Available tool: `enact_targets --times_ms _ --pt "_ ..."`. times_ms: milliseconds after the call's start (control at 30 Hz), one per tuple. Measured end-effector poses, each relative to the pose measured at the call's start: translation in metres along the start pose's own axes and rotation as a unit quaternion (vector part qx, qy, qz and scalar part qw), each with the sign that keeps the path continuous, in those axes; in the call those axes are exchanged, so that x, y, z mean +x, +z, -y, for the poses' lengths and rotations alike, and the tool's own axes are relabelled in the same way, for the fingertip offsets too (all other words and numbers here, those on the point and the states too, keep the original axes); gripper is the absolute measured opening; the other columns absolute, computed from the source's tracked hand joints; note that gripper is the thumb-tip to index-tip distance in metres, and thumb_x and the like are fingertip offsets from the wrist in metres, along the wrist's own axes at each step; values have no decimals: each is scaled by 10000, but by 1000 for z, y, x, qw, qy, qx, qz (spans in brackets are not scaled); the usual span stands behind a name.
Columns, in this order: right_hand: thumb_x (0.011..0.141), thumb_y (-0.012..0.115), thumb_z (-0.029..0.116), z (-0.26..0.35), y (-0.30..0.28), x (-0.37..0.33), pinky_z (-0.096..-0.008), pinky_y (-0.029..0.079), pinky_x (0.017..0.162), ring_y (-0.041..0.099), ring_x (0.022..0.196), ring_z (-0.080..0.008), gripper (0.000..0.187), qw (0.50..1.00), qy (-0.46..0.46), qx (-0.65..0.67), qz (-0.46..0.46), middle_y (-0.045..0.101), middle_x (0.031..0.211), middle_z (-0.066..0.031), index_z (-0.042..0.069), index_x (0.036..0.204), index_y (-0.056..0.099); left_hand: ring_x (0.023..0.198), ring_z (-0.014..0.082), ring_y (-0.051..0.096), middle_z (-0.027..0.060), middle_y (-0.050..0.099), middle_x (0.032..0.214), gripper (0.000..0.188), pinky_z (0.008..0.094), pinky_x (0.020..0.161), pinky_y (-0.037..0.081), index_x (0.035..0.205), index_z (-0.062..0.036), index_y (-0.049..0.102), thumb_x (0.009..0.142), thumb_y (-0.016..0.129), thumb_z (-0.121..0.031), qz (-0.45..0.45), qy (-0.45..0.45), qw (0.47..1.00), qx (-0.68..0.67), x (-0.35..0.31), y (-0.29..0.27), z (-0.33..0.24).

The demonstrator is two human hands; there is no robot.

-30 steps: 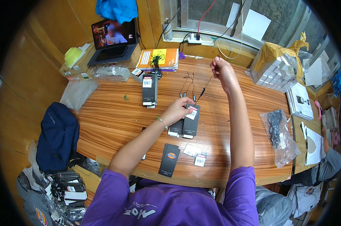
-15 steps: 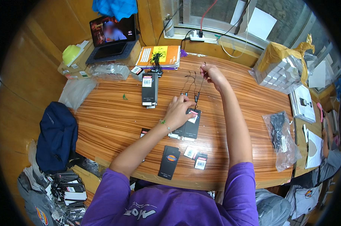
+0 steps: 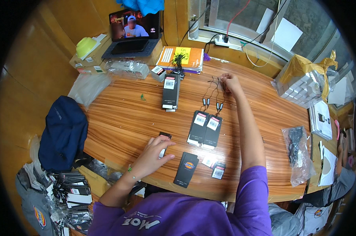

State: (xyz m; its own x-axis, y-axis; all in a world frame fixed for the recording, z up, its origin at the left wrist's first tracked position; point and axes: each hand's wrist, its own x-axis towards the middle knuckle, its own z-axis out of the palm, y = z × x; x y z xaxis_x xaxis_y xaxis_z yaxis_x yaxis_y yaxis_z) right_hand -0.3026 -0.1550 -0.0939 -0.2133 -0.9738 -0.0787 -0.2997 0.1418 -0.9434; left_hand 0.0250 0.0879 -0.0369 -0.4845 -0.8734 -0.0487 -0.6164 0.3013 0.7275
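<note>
My right hand (image 3: 230,83) is closed in a pinch at the upper end of thin black cords. The cords run down to two hang tag sets (image 3: 211,133), black with white barcode labels, lying side by side. My left hand (image 3: 149,156) rests low on the left, fingers stretched and thumb apart, over a small pile of black tags (image 3: 165,135) that it partly hides. Right of that hand lies a black tag with an oval emblem (image 3: 185,169). Small barcode cards (image 3: 218,172) lie beside it. Farther back stands a neat stack of labelled black tags (image 3: 170,94), its cords bunched behind.
A tablet (image 3: 134,25) playing a video stands at the back left, near an orange notebook (image 3: 166,59). At the right are a wrapped bundle of white boxes (image 3: 301,80) and a plastic bag of black cords (image 3: 298,151). A navy bag (image 3: 63,133) sits left of the table (image 3: 260,118).
My left hand has left the two tag sets and moved down and left to the small pile. My right hand stays by the cord ends, whose cords now hang looser. The view has shifted slightly.
</note>
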Motion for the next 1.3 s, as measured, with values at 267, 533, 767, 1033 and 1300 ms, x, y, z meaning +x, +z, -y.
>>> enact_targets --times_ms 267,533,767,1033,1300 --pt "830 564 95 33 -27 -136 -278 464 692 576 744 -144 116 981 -146 -96 80 634 795 -59 7 898 599 1040 280 433 105 498 1130 584 391 936 350 1139 -54 543 682 733 -364 115 92 987 63 8 0 -9" --pt "654 745 262 21 -4 -313 -388 422 765 512 937 -286 376 892 -128 -422 97 532 918 -101 49 890 543 1023 264 424 82 488 1083 642 386 914 338 1108 -51 522 595 777 -341 127 148 973 122 18 31 -6" --pt "716 698 31 10 1 -316 -279 420 594 504 673 -167 226 982 35 -170 69 523 748 -76 22 824 500 1021 268 425 91 483 1054 499 385 900 347 1004 -42 509 623 767 -235 76 171 977 104 15 29 -1" --pt "820 599 14 37 19 -335 -210 395 564 472 661 -57 150 994 -22 64 82 549 752 -1 26 968 609 731 94 581 59 560 728 237 235 616 452 942 -25 439 797 625 2 197 -34 935 -293 18 20 0" --pt "706 740 64 30 48 -336 -218 391 555 434 632 -85 496 988 -153 -20 14 441 810 -14 34 1147 515 798 86 594 46 569 849 288 203 700 491 1032 -9 460 797 609 64 132 -48 892 -430 15 32 -8"
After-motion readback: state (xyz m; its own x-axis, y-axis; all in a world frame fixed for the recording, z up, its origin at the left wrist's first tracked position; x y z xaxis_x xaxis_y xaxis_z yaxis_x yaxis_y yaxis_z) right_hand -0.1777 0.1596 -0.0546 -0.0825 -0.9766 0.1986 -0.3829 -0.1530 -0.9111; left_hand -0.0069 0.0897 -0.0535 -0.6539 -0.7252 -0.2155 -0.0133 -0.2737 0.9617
